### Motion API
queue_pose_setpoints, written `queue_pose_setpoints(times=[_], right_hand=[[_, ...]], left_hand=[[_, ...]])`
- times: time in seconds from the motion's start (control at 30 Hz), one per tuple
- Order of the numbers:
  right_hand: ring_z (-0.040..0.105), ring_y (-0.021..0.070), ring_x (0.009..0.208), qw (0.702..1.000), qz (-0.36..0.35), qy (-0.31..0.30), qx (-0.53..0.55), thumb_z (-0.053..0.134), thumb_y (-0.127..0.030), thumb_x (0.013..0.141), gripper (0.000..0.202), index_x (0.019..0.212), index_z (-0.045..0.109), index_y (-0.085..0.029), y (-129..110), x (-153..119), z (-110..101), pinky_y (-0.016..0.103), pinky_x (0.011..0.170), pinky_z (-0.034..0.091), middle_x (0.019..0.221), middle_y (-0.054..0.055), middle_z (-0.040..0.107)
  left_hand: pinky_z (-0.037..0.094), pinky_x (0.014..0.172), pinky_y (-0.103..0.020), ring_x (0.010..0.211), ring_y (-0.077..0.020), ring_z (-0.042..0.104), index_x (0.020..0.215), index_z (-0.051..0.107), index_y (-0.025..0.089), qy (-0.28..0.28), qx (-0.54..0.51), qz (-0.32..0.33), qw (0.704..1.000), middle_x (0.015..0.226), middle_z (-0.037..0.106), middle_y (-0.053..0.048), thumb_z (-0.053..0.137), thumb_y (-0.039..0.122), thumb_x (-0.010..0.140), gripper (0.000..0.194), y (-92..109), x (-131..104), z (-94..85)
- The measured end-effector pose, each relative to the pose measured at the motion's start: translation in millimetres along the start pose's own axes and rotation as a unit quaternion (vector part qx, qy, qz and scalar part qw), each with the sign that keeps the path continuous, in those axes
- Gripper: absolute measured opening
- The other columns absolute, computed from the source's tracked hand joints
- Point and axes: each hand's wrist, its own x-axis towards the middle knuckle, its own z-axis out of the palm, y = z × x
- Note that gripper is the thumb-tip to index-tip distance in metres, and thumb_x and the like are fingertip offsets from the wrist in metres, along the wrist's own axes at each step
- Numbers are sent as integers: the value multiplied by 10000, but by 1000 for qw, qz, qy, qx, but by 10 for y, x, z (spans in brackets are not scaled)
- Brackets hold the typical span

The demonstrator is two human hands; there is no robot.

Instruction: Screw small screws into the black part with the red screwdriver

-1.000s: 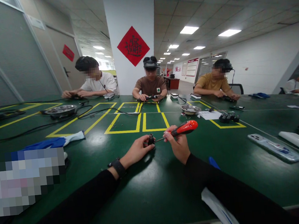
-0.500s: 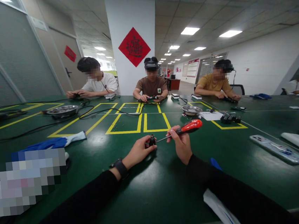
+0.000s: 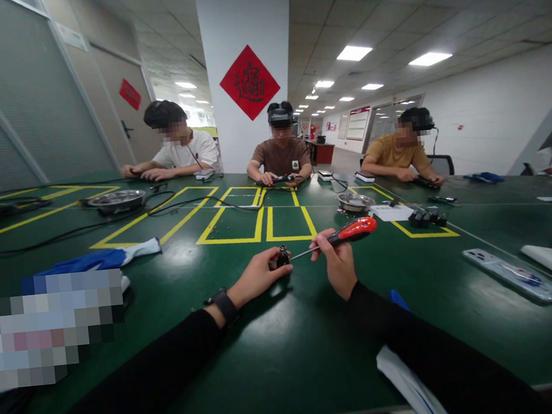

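Between the thumb and fingers of my left hand (image 3: 262, 275) is a small black part with a metallic top (image 3: 283, 256), held just above the green table (image 3: 292, 374). My right hand (image 3: 336, 263) grips a screwdriver (image 3: 354, 231) with a red and black handle. Its thin metal shaft points left, and the tip meets or nearly meets the side of the black part; whether it touches I cannot tell. A dark band circles my left wrist.
Blue-and-white gloves (image 3: 109, 256) lie at left, near a metal bowl (image 3: 117, 200) and black cables. Another bowl (image 3: 355, 203), white paper (image 3: 390, 213) and several black parts (image 3: 428, 217) are right of centre. A phone (image 3: 512, 275) lies at right. Three people sit across the table, another far right.
The view has shifted slightly. Both hands keep nearly the same pose, with the screwdriver still pointed at the small black part. The person at far left has moved their hands a little.
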Motion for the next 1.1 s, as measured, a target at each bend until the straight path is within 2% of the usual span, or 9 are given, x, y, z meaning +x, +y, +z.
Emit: queue_pose_setpoints(times=[0.4,0.87,1.1], right_hand=[[502,102,532,999,-22,-29,-14,524,-290,835,139,747,536,-183,-4,-33,-3,275,589,424,678,-19,541],[498,94,545,997,-36,-52,-34,511,-270,839,138,736,549,-186,-6,-47,-6,272,605,427,706,-14,530],[496,84,513,998,-26,-51,-32,522,-276,824,131,741,561,-183,4,-43,-4,257,567,428,719,-12,542]], left_hand=[[473,711,-285,789,-177,591,1012,604,160,5,12,-8,1000,938,652,-57,597,405,747,361,-9,2,0],[470,859,-330,936,-195,598,1038,608,178,10,-9,20,1000,1037,649,-56,648,349,718,364,-5,-7,4],[477,847,-330,889,-194,611,1024,614,163,16,-5,15,1000,982,664,-57,610,371,749,345,-10,11,7]])
